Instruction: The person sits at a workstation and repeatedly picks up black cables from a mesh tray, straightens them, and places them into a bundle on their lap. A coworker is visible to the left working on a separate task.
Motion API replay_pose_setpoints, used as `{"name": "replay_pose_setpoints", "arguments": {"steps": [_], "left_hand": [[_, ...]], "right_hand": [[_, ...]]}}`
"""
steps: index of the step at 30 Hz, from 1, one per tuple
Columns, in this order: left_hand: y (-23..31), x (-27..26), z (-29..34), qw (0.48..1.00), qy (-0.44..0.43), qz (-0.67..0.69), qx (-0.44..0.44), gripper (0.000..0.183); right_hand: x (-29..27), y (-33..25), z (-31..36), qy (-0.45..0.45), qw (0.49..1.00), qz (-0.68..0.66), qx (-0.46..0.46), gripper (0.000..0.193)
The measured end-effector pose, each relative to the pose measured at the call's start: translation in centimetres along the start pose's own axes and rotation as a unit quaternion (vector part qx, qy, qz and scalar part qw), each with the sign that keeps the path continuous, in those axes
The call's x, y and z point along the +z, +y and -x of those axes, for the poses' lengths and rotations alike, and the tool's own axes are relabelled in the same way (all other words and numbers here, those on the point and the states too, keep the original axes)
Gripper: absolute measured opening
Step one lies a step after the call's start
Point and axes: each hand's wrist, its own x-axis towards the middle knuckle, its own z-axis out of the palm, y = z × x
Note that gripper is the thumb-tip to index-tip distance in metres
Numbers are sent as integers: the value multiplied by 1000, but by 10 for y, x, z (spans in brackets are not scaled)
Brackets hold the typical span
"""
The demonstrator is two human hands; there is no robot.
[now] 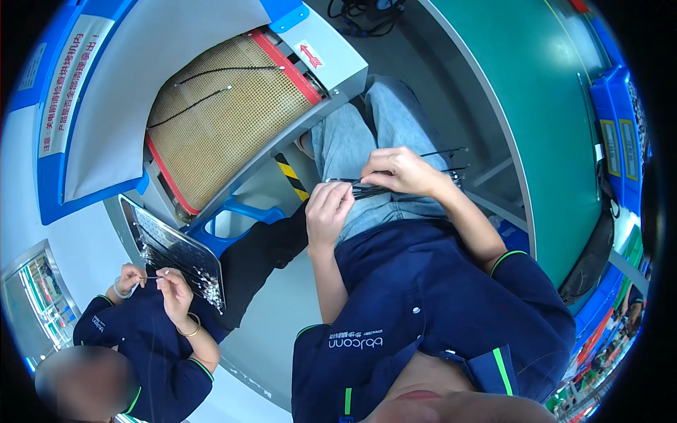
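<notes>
Above my lap, my left hand [328,211] is closed in a pinch, its fingertips at a thin black cable [357,181]. Just to the right, my right hand [400,171] also pinches that cable, thumb against the fingers. Across my thighs, under both hands, lies a bundle of similar black cables [374,191]. Some cable ends with small tips [457,168] stick out to the right past my right wrist. My fingers hide part of the held cable, so its full course cannot be made out.
Ahead on the left, a machine's tan mesh conveyor belt [226,95] carries two black cables. A co-worker's hands [159,285] hold a cable beside a tray [180,243] of cables. A blue stool [240,218] stands between us. To the right runs a green tabletop [536,106] with blue bins [617,141].
</notes>
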Motion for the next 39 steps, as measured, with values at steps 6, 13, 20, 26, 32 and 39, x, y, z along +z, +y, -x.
{"name": "replay_pose_setpoints", "arguments": {"steps": [6,13,20,26,32,39], "left_hand": [[-9,-6,5,1000,-13,9,0,19],[-35,-39,22,994,-6,-75,-76,14],[-44,-56,41,988,17,-89,-123,14],[-52,-81,52,980,39,-116,-157,10],[-53,-90,57,977,51,-134,-156,9],[-54,-94,62,977,60,-137,-152,11]], "right_hand": [[-3,-1,1,-29,999,-11,23,15],[-42,9,13,-105,979,29,172,16],[-44,12,19,-72,988,51,127,13],[-56,15,25,-19,993,69,92,13],[-53,11,25,23,993,84,74,15],[-45,18,26,63,990,125,12,12]]}}
